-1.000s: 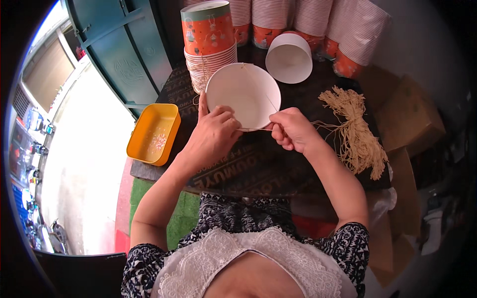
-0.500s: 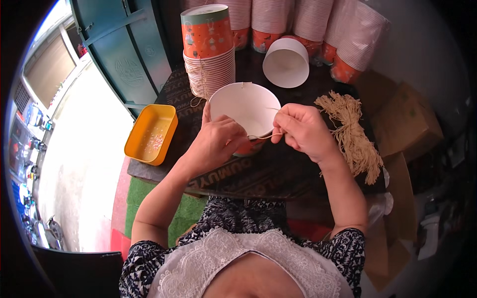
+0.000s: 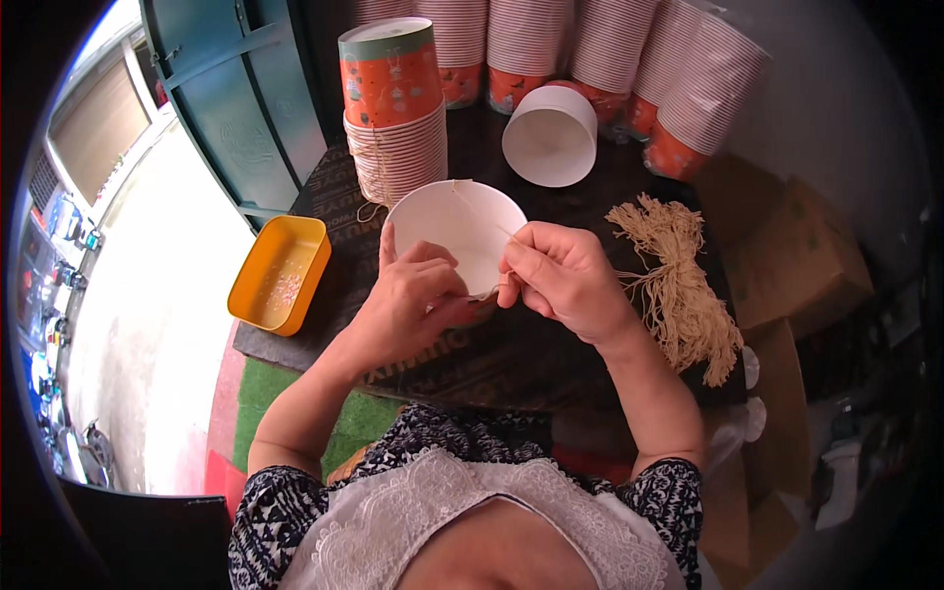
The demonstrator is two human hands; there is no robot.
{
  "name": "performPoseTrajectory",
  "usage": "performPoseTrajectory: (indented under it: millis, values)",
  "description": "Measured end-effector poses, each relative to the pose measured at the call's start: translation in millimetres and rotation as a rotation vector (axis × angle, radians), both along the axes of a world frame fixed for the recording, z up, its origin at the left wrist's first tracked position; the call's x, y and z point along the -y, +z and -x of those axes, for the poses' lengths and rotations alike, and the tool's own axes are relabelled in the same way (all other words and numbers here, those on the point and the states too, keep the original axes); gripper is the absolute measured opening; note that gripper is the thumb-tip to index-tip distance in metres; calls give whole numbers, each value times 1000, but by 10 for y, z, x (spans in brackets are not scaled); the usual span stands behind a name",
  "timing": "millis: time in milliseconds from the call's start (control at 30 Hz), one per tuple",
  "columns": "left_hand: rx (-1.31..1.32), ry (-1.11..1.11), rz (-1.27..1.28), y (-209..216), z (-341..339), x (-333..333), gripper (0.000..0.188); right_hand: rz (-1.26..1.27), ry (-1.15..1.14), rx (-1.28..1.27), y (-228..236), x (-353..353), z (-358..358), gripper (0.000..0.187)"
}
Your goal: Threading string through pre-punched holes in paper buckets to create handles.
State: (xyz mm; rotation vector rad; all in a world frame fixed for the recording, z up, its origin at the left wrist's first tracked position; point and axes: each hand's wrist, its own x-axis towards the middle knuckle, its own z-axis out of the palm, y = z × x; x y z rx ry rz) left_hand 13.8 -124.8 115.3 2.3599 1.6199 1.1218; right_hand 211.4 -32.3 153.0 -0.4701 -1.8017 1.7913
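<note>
At the near rim of a paper tub (image 3: 444, 221) over the worktop (image 3: 580, 379), my left hand (image 3: 418, 300) grips the wall, my right hand (image 3: 560, 275) pinches string (image 3: 505, 233). String looks fixed at the far rim, near side apparently unfinished. Stacked tubs (image 3: 395, 93) behind, left, carry strings (image 3: 362, 162) already; bundle of loose string (image 3: 680, 295), right, not yet used.

white tub (image 3: 472, 218) partly hidden, rear stacks (image 3: 526, 41) cut off

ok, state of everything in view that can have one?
held bucket, mouth up
left hand, on held bucket's near rim
right hand, pinching string
bucket stack, nested upside down
loose bucket, mouth facing person
yellow tray, upright, bits inside
string bundle, gathered mid-length
wrapped stacks, nested in plastic
green door, open
</note>
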Motion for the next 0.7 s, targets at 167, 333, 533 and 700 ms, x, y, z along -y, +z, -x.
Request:
performPoseTrajectory:
  millis: [167,333,533,700]
  values:
    - [-41,-42,-74,-41,58,-48,11,-70,-41,-26,-46,31,-10,20]
    - [-300,-13,-262,-100,106,-53,13,-65,-87,-71,-74,83,2,20]
    - [-106,73,-306,-92,254,26,34,45,-347,-165,-224,-121,-34,17]
    - [100,117,-268,-126,549,62,17,108,-376,-63,-342,-211,-105,18]
